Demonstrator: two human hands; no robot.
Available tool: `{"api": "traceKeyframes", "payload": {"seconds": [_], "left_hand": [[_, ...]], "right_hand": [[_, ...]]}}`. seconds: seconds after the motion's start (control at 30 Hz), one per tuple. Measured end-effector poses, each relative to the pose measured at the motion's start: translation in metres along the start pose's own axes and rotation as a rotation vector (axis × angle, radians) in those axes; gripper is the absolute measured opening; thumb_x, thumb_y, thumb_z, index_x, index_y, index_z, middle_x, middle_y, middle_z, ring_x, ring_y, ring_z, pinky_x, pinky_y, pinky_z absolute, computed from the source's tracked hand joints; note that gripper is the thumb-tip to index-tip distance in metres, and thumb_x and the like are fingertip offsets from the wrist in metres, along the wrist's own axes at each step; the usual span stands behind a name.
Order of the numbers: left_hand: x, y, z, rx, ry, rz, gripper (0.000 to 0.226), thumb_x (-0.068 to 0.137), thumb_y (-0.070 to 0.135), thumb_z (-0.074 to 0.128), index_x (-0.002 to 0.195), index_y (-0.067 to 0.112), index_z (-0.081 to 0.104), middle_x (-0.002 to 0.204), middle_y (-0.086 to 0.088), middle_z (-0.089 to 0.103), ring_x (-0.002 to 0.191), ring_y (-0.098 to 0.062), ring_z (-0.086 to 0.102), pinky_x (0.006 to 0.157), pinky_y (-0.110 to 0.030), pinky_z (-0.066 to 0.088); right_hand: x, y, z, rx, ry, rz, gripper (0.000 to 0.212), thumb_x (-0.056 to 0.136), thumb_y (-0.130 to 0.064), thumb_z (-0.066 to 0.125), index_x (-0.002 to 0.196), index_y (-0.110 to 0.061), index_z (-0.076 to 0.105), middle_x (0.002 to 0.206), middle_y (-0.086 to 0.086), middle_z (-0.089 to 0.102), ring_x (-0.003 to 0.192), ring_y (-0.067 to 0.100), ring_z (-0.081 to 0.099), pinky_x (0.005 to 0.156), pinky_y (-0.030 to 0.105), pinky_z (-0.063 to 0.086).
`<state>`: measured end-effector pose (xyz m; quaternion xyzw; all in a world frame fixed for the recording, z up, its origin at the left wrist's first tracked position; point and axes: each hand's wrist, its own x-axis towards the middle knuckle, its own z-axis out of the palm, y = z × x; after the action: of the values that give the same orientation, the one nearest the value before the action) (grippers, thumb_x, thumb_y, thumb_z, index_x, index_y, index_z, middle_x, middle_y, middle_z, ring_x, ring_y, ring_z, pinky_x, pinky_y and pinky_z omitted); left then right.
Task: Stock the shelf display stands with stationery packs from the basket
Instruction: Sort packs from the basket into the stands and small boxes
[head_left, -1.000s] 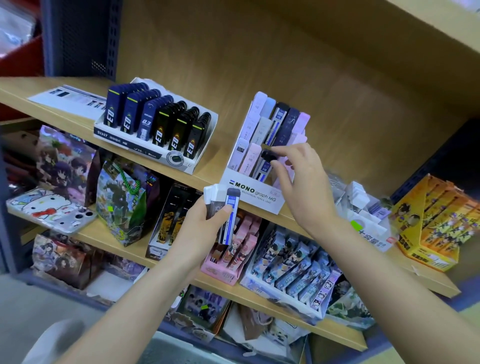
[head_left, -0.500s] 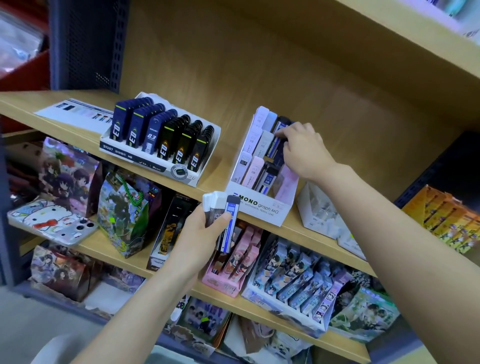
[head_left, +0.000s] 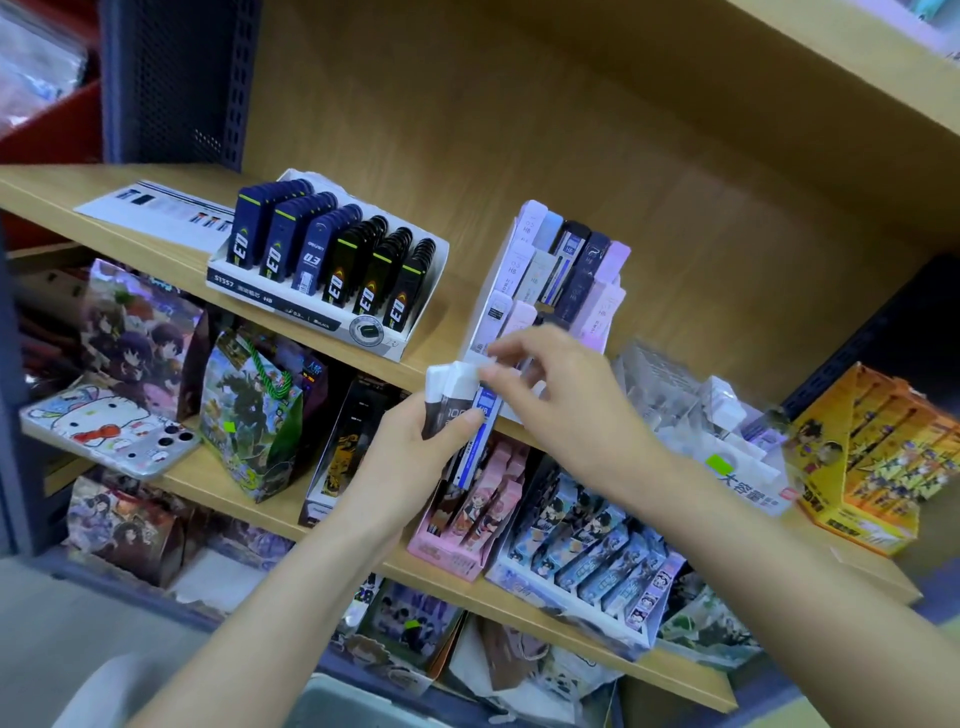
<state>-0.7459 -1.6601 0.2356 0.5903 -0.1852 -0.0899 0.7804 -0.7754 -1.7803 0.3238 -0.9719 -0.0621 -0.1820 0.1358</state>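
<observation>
- Head view, what has changed: half a second ago the right hand (head_left: 571, 410) was up among the upper rows of the white stand (head_left: 483, 312), and its fingers were on a pack there. Now it has come back down and meets the left hand (head_left: 410, 457) in front of the lower part of this stand
- Head view, meaning for the task: I judge that one pack is now placed in the stand and the person is taking the next one. The stand already looks quite full, with light and dark packs in several rows, so probably only a few free places remain
- Head view, left hand: it is closed around a small bundle of packs (head_left: 447, 400), with the thumb across the front. It holds the bundle upright, just below the edge of the shelf (head_left: 52, 192), as it did a second ago
- Head view, right hand: the fingers (head_left: 501, 358) are bent and lie on the top of the bundle. They seem to pinch the blue and white pack (head_left: 480, 436) on its right side, but the hand is blurred from moving, so the grip is not fully sure
- Head view, other things: a second stand (head_left: 311, 317) with dark blue and black packs is on the same shelf, to the left. I cannot see the basket for certain
</observation>
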Motion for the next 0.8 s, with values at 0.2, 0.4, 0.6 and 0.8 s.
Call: {"api": "traceKeyframes", "payload": {"seconds": [0.2,0.4,0.6,0.8], "left_hand": [[-0.004,0.001,0.006,-0.016,-0.053,0.042,0.019,0.096,0.02,0.053,0.105,0.033,0.063,0.095,0.013,0.071,0.086,0.003,0.065,0.073,-0.018,0.052],[0.001,-0.004,0.002,-0.007,-0.005,-0.01,0.006,0.098,0.017,0.048,0.094,0.019,0.053,0.069,0.002,0.05,0.052,-0.004,0.045,0.047,-0.016,0.038],[0.004,-0.006,0.006,-0.054,-0.007,-0.16,0.007,0.1,0.017,0.043,0.093,0.019,0.043,0.072,0.0,0.049,0.049,-0.006,0.043,0.042,-0.016,0.033],[0.011,-0.008,0.009,-0.173,0.022,-0.224,0.011,0.099,0.007,0.036,0.092,0.015,0.038,0.076,-0.008,0.052,0.05,-0.015,0.045,0.038,-0.021,0.032]], "right_hand": [[-0.011,0.007,-0.007,0.188,0.0,0.098,0.009,0.084,-0.025,0.07,0.087,-0.031,0.063,0.077,-0.018,0.063,0.075,0.006,0.062,0.074,0.02,0.051],[0.002,0.03,-0.062,0.204,0.417,0.151,0.016,0.081,-0.015,0.072,0.087,-0.028,0.066,0.078,-0.007,0.069,0.068,0.011,0.066,0.074,0.031,0.056],[0.02,0.057,-0.06,0.125,0.392,0.215,0.015,0.086,-0.009,0.066,0.1,-0.013,0.065,0.079,-0.011,0.062,0.068,0.005,0.063,0.073,0.017,0.055],[0.034,0.064,-0.038,-0.063,0.198,0.115,0.016,0.087,-0.008,0.065,0.103,-0.011,0.066,0.082,-0.006,0.06,0.068,-0.006,0.054,0.069,0.006,0.041]]}}
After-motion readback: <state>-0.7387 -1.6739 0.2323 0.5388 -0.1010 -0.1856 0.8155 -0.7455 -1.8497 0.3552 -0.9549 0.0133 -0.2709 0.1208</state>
